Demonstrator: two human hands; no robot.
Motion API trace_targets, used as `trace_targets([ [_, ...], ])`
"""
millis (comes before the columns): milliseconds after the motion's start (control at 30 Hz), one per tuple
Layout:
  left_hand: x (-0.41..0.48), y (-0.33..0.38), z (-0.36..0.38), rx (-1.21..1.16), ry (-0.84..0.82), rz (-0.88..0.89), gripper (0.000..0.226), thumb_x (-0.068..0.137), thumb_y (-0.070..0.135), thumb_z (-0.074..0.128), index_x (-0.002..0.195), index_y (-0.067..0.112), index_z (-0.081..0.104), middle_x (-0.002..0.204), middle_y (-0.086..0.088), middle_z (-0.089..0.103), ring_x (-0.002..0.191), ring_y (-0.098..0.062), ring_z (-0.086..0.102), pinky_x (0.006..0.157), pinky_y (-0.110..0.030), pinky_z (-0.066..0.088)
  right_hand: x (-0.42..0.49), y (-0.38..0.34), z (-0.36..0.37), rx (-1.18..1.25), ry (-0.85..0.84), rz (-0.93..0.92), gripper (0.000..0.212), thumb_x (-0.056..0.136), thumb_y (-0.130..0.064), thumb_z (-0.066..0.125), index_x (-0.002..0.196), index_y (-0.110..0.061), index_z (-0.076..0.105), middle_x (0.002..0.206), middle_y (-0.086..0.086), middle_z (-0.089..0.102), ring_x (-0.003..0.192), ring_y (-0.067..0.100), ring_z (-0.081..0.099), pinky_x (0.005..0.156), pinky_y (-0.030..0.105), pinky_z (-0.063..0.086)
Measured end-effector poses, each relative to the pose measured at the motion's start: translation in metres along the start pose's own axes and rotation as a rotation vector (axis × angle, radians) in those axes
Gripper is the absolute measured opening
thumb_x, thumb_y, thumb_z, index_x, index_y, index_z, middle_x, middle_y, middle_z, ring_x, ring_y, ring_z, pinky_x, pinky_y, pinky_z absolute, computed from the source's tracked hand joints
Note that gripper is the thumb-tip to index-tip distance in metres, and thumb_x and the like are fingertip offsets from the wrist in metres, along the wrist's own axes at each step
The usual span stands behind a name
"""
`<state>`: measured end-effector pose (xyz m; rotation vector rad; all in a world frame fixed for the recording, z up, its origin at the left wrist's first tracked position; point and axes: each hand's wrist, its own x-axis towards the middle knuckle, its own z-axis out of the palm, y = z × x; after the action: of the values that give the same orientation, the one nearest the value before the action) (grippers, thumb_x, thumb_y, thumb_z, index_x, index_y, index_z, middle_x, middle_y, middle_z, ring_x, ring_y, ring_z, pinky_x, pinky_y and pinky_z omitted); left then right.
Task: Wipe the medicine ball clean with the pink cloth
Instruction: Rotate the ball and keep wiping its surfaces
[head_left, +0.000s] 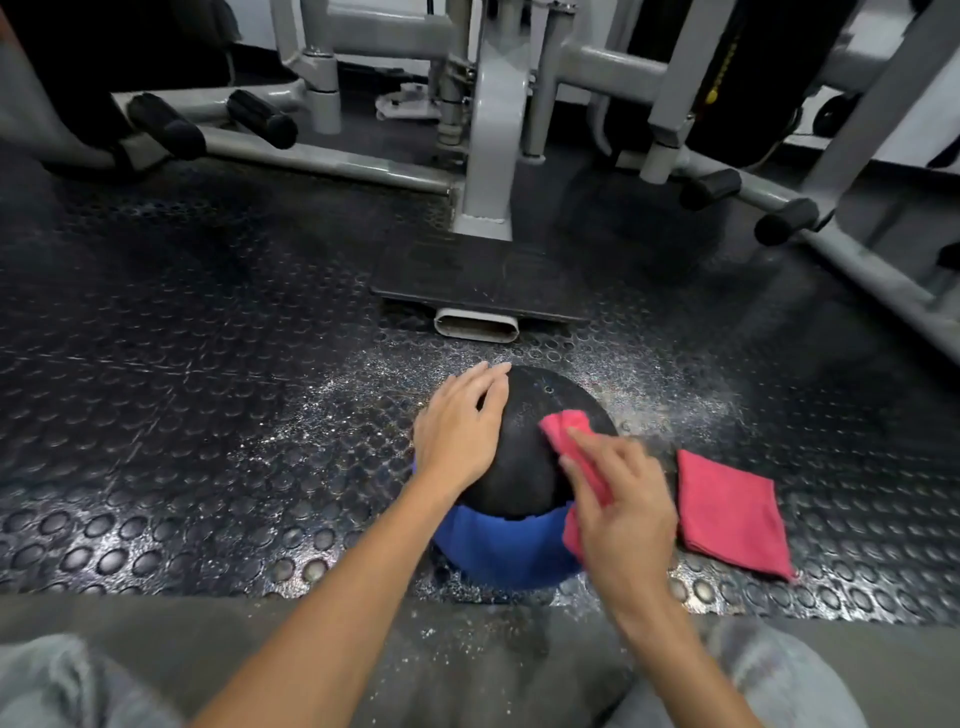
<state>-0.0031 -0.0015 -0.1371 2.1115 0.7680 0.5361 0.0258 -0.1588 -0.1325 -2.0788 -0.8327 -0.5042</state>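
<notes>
A black and blue medicine ball (524, 467) rests on the studded rubber floor just in front of my knees. My left hand (460, 431) lies flat on the ball's upper left side, fingers together, holding nothing. My right hand (618, 504) presses a pink cloth (563, 431) against the ball's right side; the cloth runs from the top of the ball down under my palm. The hand is slightly blurred.
A second folded pink cloth (732, 512) lies on the floor right of the ball. A black footplate (472, 280) of a grey gym machine (488, 156) stands just beyond the ball. Grey machine bars with black foam rollers (260, 117) stretch left and right. White specks dust the floor.
</notes>
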Motion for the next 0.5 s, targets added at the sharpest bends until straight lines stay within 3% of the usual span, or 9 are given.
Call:
trace_targets([
  [100, 0.005, -0.006, -0.001, -0.074, -0.023, 0.054, 0.035, 0.097, 0.042, 0.036, 0.126, 0.038, 0.055, 0.14, 0.013, 0.046, 0.132, -0.008, 0.037, 0.11, -0.038, 0.028, -0.001, 0.004, -0.003, 0.041, -0.049, -0.11, 0.022, 0.082, -0.028, 0.06, 0.099, -0.019, 0.071, 0.092, -0.003, 0.064, 0.079, 0.014, 0.051, 0.077, 0.011, 0.036],
  [200, -0.004, -0.01, -0.003, -0.074, 0.008, 0.076, 0.035, 0.098, 0.04, 0.037, 0.128, 0.035, 0.054, 0.139, 0.014, 0.046, 0.132, -0.007, 0.036, 0.111, -0.035, 0.025, 0.039, 0.03, 0.001, 0.043, -0.075, 0.206, 0.019, 0.085, -0.026, 0.062, 0.103, -0.025, 0.069, 0.093, -0.002, 0.065, 0.081, 0.02, 0.059, 0.078, 0.026, 0.044],
  [267, -0.015, -0.012, 0.0, -0.05, 0.062, 0.068, 0.036, 0.098, 0.04, 0.035, 0.13, 0.034, 0.052, 0.139, 0.015, 0.045, 0.132, -0.007, 0.034, 0.111, -0.035, 0.024, 0.062, 0.044, 0.005, 0.058, -0.148, 0.499, 0.022, 0.087, -0.028, 0.06, 0.108, -0.026, 0.068, 0.094, -0.002, 0.068, 0.085, 0.02, 0.062, 0.074, 0.025, 0.044],
  [333, -0.021, -0.012, 0.001, -0.04, 0.112, 0.051, 0.041, 0.096, 0.045, 0.03, 0.13, 0.034, 0.051, 0.14, 0.015, 0.045, 0.133, -0.008, 0.034, 0.111, -0.039, 0.026, 0.069, 0.043, 0.008, 0.087, -0.177, 0.628, 0.023, 0.086, -0.031, 0.061, 0.108, -0.026, 0.068, 0.094, 0.0, 0.07, 0.084, 0.02, 0.062, 0.073, 0.025, 0.044],
  [400, -0.02, -0.015, 0.001, -0.052, 0.135, 0.021, 0.039, 0.098, 0.041, 0.029, 0.131, 0.034, 0.051, 0.14, 0.014, 0.045, 0.132, -0.008, 0.035, 0.111, -0.04, 0.027, 0.06, 0.024, 0.009, 0.017, -0.125, 0.506, 0.022, 0.084, -0.032, 0.063, 0.105, -0.026, 0.069, 0.094, 0.004, 0.069, 0.083, 0.023, 0.061, 0.076, 0.031, 0.045],
  [500, -0.023, -0.021, -0.007, -0.107, 0.147, 0.008, 0.036, 0.1, 0.029, 0.033, 0.13, 0.029, 0.052, 0.14, 0.01, 0.046, 0.132, -0.009, 0.037, 0.111, -0.035, 0.026, 0.021, -0.022, 0.011, -0.043, -0.085, 0.132, 0.021, 0.08, -0.024, 0.07, 0.101, -0.022, 0.07, 0.09, 0.001, 0.064, 0.082, 0.025, 0.056, 0.072, 0.03, 0.04],
])
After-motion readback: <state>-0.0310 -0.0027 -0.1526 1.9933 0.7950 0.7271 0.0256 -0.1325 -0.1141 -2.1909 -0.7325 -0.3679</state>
